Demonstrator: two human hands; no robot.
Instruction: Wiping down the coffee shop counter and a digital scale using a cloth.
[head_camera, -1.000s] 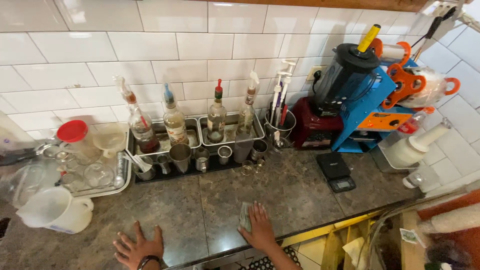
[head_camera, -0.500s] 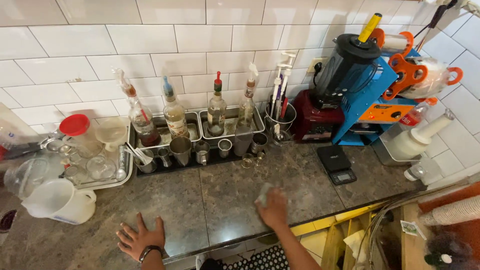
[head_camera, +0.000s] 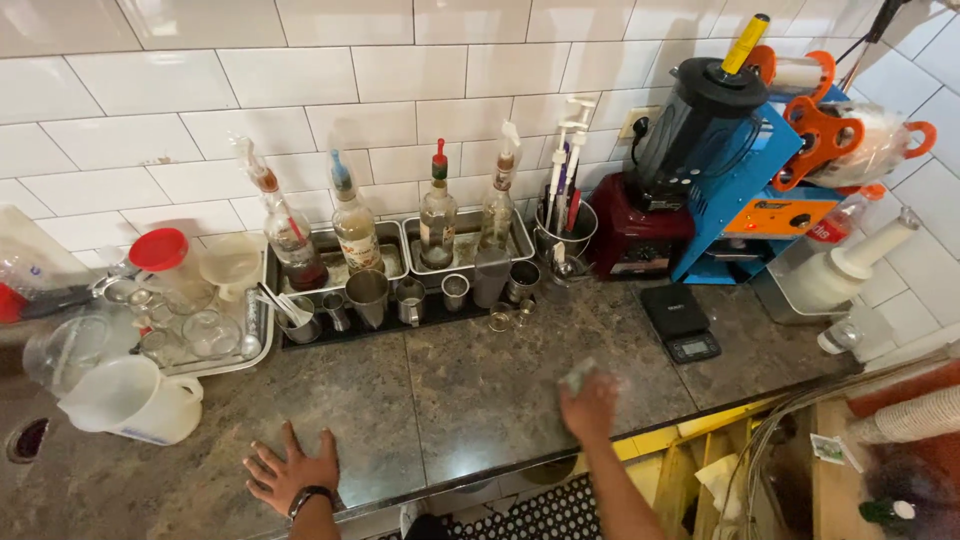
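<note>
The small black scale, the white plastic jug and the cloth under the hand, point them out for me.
black scale (head_camera: 679, 320), head view, on its flat weighing plate.
white jug (head_camera: 125, 400), head view, on its side wall.
cloth (head_camera: 578, 376), head view, on the bunched edge above the right hand (head_camera: 590, 407).

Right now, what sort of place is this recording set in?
Probably a drinks bar or café prep counter: glass syrup bottles with pour spouts in metal trays, small steel measuring cups, a red-based blender and a blue cup-sealing machine against white tile.
</note>
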